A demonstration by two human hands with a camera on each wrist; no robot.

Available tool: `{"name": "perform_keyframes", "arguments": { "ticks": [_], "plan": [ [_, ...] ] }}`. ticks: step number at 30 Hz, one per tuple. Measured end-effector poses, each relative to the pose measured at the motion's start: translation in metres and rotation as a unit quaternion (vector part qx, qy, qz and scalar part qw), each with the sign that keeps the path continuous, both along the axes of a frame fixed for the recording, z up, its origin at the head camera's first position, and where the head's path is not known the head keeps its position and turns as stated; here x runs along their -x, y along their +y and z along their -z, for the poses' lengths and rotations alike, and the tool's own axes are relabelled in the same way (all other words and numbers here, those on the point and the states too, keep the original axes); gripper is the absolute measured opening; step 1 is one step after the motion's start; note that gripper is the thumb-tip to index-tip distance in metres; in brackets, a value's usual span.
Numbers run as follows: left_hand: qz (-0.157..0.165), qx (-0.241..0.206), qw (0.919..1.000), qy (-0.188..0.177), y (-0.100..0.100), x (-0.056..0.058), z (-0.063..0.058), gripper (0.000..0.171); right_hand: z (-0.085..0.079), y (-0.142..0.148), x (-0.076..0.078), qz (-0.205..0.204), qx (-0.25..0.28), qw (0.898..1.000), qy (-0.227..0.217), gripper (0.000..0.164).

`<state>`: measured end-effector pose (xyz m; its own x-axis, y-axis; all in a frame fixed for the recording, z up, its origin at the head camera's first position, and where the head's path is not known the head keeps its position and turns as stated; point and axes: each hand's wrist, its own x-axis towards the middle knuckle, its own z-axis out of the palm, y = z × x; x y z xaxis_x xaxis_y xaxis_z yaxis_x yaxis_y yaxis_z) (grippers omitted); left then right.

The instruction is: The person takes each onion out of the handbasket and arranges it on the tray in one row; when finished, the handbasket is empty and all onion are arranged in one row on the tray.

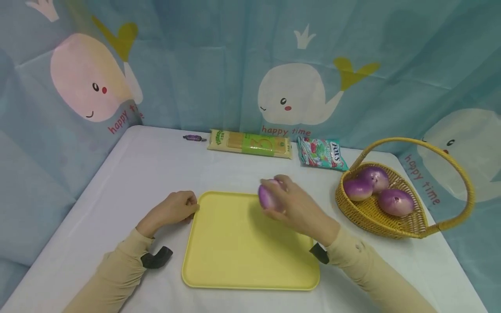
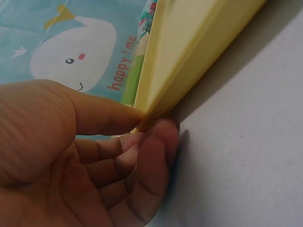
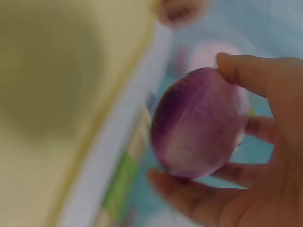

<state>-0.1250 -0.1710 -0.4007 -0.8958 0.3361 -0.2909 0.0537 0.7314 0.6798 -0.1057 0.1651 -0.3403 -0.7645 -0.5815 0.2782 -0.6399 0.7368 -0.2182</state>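
Observation:
Over the far right part of a yellow tray point(image 1: 250, 248), my right hand point(image 1: 299, 213) grips a purple onion point(image 1: 270, 195). In the right wrist view the thumb and fingers wrap the sides of the onion point(image 3: 201, 125), which is held above the tray, its shadow falling on the surface. My left hand point(image 1: 176, 208) is at the tray's far left corner. Up close in the left wrist view, the left thumb point(image 2: 106, 116) presses on the tray corner point(image 2: 154, 106) with curled fingers beneath it, pinching the rim.
A wicker basket point(image 1: 352, 215) with a tall handle stands at the right, holding three purple onions point(image 1: 396, 202). Along the back lie a small purple-wrapped candy point(image 1: 194, 138), a pack of noodles point(image 1: 250, 144) and a teal FOX'S bag point(image 1: 322, 153). A whale-print curtain point(image 1: 188, 74) hangs behind the table.

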Motion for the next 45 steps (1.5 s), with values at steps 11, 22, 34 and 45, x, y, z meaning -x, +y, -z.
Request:
{"name": "perform_keyframes", "arguments": {
  "ticks": [11,22,34,45],
  "plan": [
    [0.001,-0.013,0.9998,-0.012,0.005,-0.005,0.007,0.014,0.054,-0.062,0.006,-0.068,-0.074,0.995,0.004,0.072],
    [0.006,-0.006,0.9999,-0.009,-0.001,0.000,-0.003,0.013,0.051,-0.082,0.016,-0.068,-0.041,0.996,0.047,0.063],
    [0.011,-0.006,0.9999,-0.010,-0.006,0.000,0.001,0.012,0.046,-0.121,0.026,-0.076,-0.091,0.993,0.014,0.063],
    [0.019,-0.011,0.9997,-0.007,-0.005,0.004,0.001,0.013,0.000,0.035,0.030,0.155,0.002,0.988,0.004,0.054]
  ]
}}
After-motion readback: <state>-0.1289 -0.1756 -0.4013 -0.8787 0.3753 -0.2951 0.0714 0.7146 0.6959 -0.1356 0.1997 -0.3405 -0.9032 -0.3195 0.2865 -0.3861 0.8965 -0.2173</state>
